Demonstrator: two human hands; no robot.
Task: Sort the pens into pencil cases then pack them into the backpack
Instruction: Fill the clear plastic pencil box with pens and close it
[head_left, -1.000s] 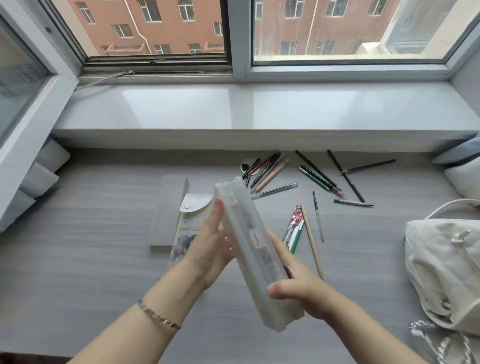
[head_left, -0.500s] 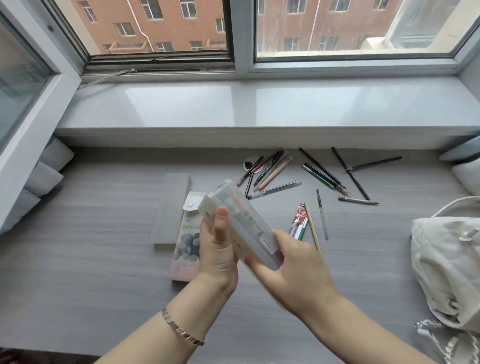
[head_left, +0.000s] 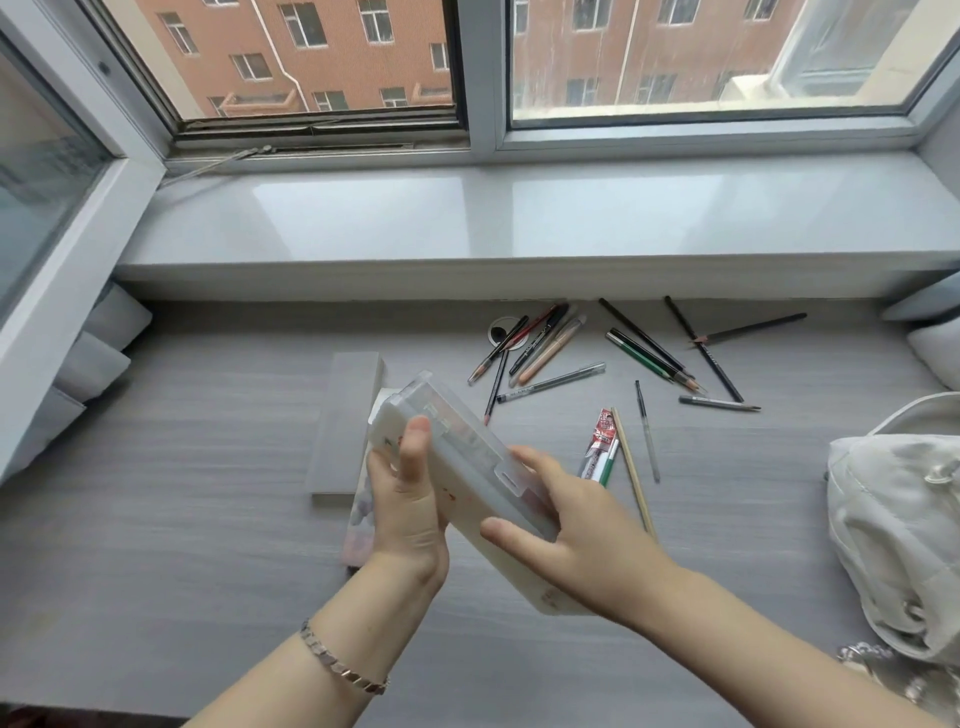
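Translucent plastic pencil case tilts above the grey table, gripped by left hand and right hand; loose pens lie beyond.

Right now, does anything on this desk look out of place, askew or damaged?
Nothing is damaged or spilled. The loose pens lie scattered at crossing angles, unsorted, and one pencil lies across the round grommet. The left hand and right hand grip the translucent pencil case above the desk.
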